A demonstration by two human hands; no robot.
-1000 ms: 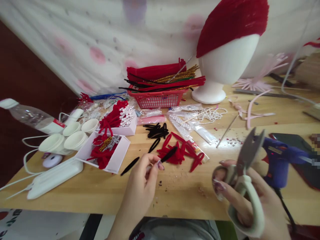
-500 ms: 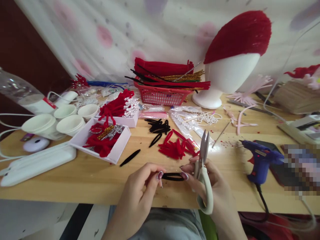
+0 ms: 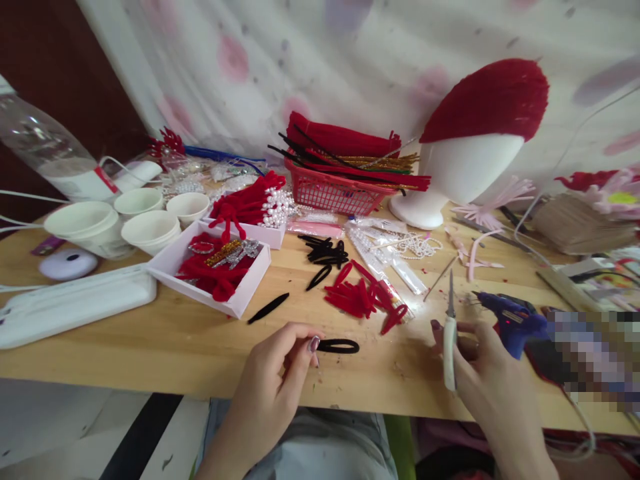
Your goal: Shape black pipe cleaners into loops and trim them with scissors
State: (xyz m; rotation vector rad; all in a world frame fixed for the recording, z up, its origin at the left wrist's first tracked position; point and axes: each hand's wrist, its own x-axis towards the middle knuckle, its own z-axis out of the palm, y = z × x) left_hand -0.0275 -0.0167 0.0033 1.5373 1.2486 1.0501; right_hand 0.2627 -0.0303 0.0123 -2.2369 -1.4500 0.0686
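My left hand (image 3: 280, 373) pinches one end of a black fuzzy loop (image 3: 339, 346) just above the wooden table (image 3: 165, 340) near its front edge. My right hand (image 3: 480, 363) grips white-handled scissors (image 3: 449, 333), blades pointing up and closed, to the right of the loop. A blue glue gun (image 3: 510, 319) lies just right of that hand. Red loops (image 3: 357, 297) and more black loops (image 3: 325, 252) lie scattered behind the hands, with one black strip (image 3: 269, 308) to the left.
A red basket (image 3: 333, 190) of pipe cleaners and a white foam head (image 3: 460, 170) with a red cap stand at the back. White boxes (image 3: 215, 273) of red pieces, paper cups (image 3: 130, 220), a plastic bottle (image 3: 45, 150) and a white case (image 3: 70, 307) fill the left.
My right hand has let go of the black loop and moved right with the scissors toward the glue gun. My left hand still holds the loop. The view shifted left and down.
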